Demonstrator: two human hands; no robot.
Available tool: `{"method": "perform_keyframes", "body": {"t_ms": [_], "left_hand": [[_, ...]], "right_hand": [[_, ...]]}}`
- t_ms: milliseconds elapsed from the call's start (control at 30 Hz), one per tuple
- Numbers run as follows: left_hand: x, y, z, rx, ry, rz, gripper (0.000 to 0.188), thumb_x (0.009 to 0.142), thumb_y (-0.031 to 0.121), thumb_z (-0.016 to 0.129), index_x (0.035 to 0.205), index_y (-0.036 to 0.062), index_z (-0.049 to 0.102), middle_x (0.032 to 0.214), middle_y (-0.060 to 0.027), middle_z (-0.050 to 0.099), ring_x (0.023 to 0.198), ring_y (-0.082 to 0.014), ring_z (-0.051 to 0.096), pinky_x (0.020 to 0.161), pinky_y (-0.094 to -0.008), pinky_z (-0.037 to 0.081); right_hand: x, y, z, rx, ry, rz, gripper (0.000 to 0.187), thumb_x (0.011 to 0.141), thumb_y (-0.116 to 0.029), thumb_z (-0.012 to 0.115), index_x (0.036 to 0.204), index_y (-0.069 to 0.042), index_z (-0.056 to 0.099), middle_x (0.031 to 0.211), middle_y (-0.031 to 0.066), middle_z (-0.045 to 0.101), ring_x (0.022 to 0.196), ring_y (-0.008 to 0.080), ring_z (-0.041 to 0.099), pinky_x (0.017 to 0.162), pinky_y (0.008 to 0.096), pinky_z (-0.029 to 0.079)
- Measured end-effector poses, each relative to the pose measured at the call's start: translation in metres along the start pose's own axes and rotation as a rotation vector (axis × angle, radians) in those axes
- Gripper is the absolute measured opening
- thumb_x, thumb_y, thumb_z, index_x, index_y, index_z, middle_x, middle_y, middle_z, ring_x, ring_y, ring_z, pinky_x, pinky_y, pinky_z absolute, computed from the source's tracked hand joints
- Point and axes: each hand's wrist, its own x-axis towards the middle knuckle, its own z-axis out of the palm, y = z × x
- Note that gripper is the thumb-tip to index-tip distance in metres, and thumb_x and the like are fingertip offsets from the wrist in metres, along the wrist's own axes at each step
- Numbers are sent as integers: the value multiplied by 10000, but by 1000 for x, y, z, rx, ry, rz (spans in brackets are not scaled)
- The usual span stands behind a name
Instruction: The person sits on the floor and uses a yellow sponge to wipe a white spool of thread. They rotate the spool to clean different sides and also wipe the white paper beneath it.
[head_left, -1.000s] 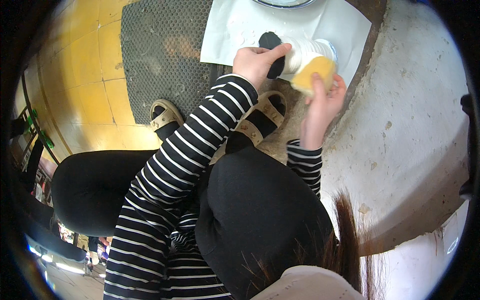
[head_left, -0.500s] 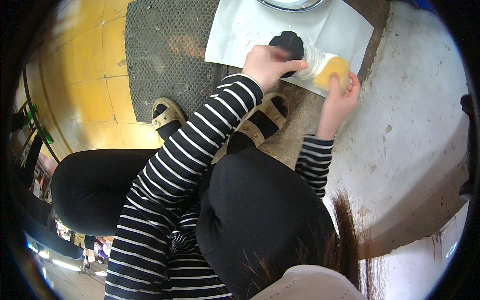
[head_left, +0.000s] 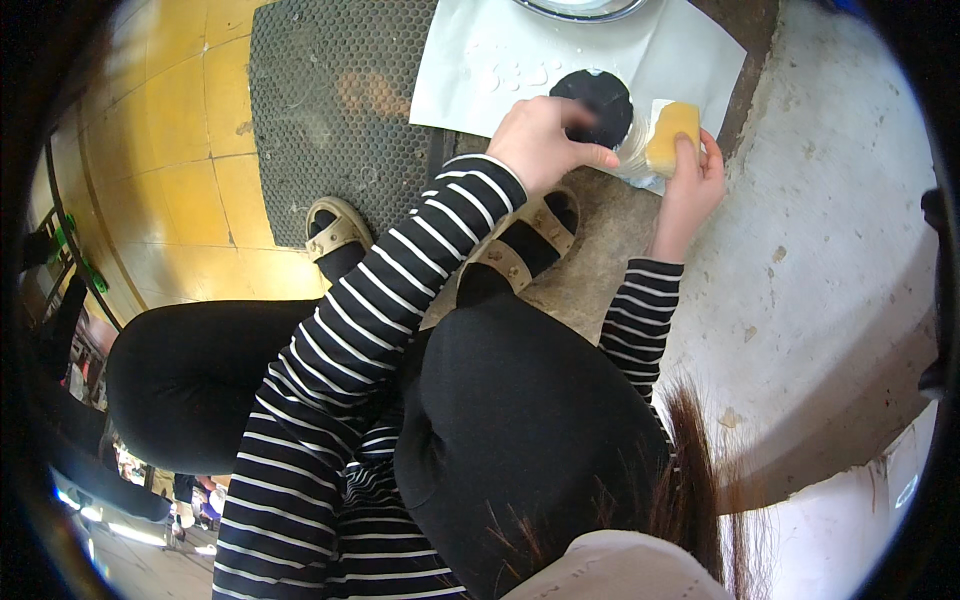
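Note:
My right hand (head_left: 692,185) holds a yellow sponge (head_left: 668,142) with a white side, thumb on its near face. The sponge presses against the white ribbed side of a round object (head_left: 632,152), whose black disc-shaped end (head_left: 606,98) faces up. What kind of object it is, I cannot make out. My left hand (head_left: 540,140) grips the black end, its fingers blurred over the disc and its thumb stretched along the near side toward the sponge. Below both hands lies a white sheet (head_left: 470,70) with water drops on it.
A white basin with a dark rim (head_left: 590,14) stands at the sheet's far edge. To the left are a grey textured mat (head_left: 330,100) and yellow floor tiles (head_left: 190,190). A pale, stained surface (head_left: 800,240) extends along the right. My sandalled feet (head_left: 335,235) are close below.
The black end has shifted slightly right and turned more toward me. The sponge has moved a little right and up along the ribbed side, with my right hand following.

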Motion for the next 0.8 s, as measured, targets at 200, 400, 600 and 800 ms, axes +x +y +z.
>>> {"method": "perform_keyframes", "body": {"t_ms": [200, 400, 600, 800], "left_hand": [[-3, -7, 1, 36, 11, 24, 660, 687, 479, 823, 1075, -36, 681, 706, -131, 638, 603, -187, 585, 606, -319, 499], [-2, -6, 5, 12, 54, 106, 647, 738, 471, 790, 1092, -54, 658, 756, -165, 648, 625, -210, 604, 612, -323, 505], [-3, -1, 6, 12, -24, 150, 790, 689, 489, 802, 1183, -76, 553, 1110, -227, 624, 1012, -338, 637, 879, -373, 514], [1, 0, 9, 22, -34, 251, 762, 692, 441, 808, 1188, -69, 536, 1106, -216, 606, 1019, -344, 620, 883, -380, 505]], "right_hand": [[-27, -8, 11, 113, -158, -241, 362, 837, -103, 691, 1133, 75, 584, 1007, 141, 667, 890, 175, 631, 806, 291, 497], [-5, -23, 14, 9, -72, -145, 435, 849, -62, 689, 1224, 75, 517, 1048, 166, 634, 933, 199, 622, 786, 311, 510], [-24, -29, 12, 431, -149, -322, 580, 845, -30, 694, 1328, 72, 388, 1221, 169, 509, 1137, 229, 517, 968, 358, 436], [-49, -18, -5, 78, -283, -511, 649, 756, -2, 743, 1310, 76, 415, 1226, 160, 527, 1163, 236, 530, 1008, 351, 423]]}}
